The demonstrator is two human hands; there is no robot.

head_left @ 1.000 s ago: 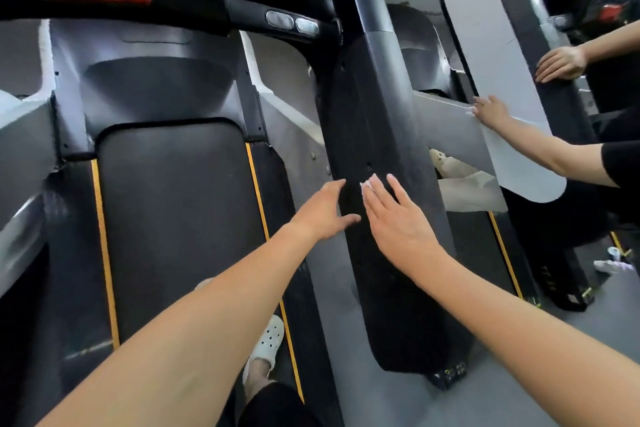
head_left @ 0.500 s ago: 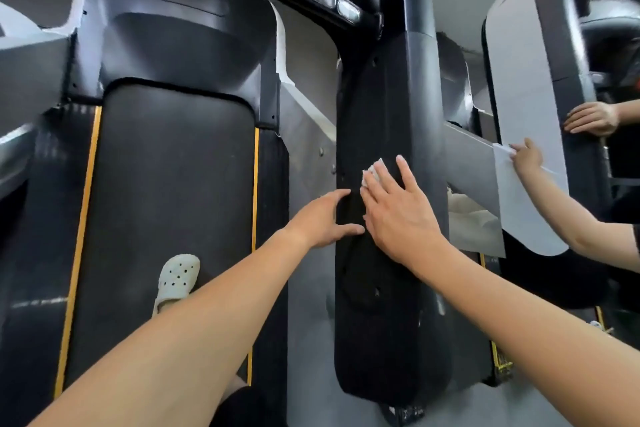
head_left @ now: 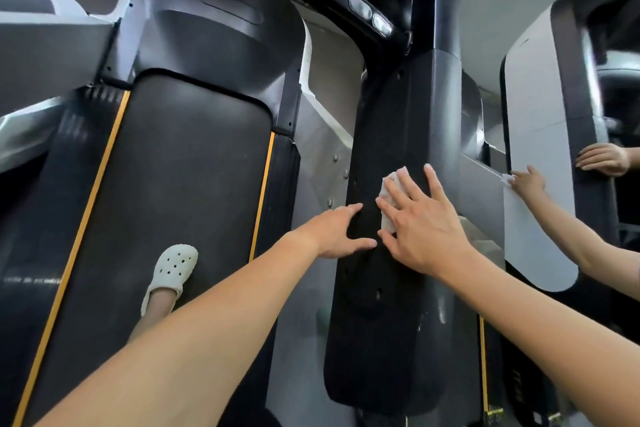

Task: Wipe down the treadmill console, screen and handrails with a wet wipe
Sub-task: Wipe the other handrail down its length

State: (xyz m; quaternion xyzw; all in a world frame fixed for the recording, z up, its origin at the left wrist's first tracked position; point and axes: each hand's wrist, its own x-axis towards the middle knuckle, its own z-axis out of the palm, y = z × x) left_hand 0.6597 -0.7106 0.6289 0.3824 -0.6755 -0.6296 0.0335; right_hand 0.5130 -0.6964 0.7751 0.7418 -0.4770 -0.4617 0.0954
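Observation:
A white wet wipe (head_left: 388, 198) lies flat against the black upright post (head_left: 391, 135) of the treadmill. My right hand (head_left: 420, 218) presses it there with straight, spread fingers, and most of the wipe is hidden under the palm. My left hand (head_left: 341, 230) rests on the post's left edge, thumb on the front face and fingers round the side. The console's lower edge with two silver pulse sensors (head_left: 370, 15) shows at the top. The screen is mostly out of view.
The black running belt (head_left: 173, 201) with yellow side stripes fills the left, with my foot in a white clog (head_left: 173, 269) on it. At the right another person's two hands (head_left: 528, 180) wipe a neighbouring white-and-black machine (head_left: 540, 114).
My view has tilted down and the console has slid out of frame. My right hand has slid the wipe slightly up the post. My left hand stays on the post's edge.

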